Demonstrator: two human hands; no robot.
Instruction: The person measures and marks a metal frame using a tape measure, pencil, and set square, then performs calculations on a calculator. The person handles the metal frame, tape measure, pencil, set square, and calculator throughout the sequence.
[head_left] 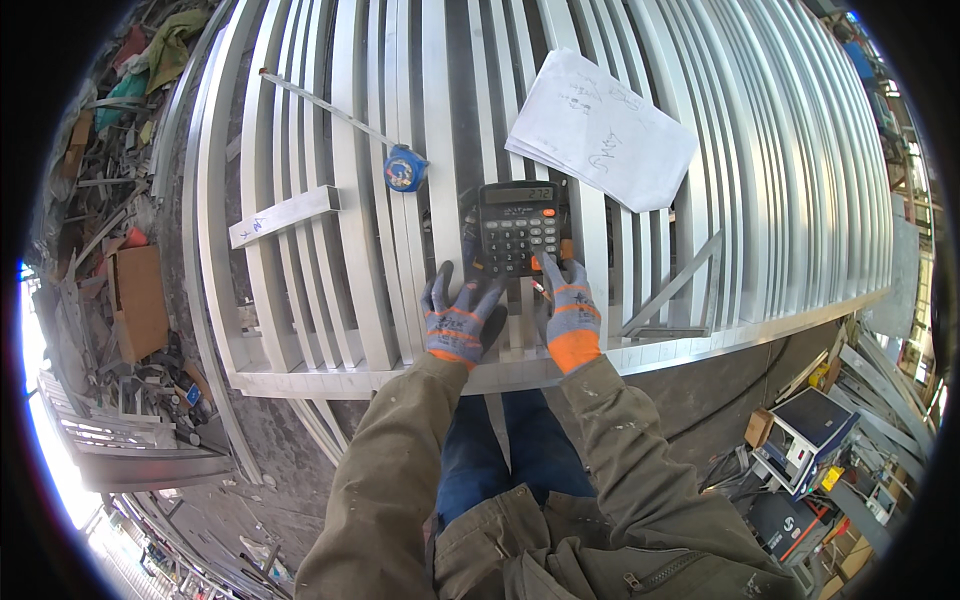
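A black calculator with grey and orange keys and a lit display lies on the silver metal bars in front of me. My left hand, in a grey and orange work glove, rests on the bars at the calculator's lower left, its fingers spread and holding nothing. At the calculator's lower right corner, my gloved right hand has its fingertips by an orange key; whether they press it I cannot tell. A thin red-and-white pen-like stick shows between its thumb and fingers, mostly hidden.
A blue tape measure with its blade drawn out lies left of the calculator, near a short marked metal piece. Handwritten paper sheets and a metal set square lie to the right. Scrap and a cardboard box fill the far left.
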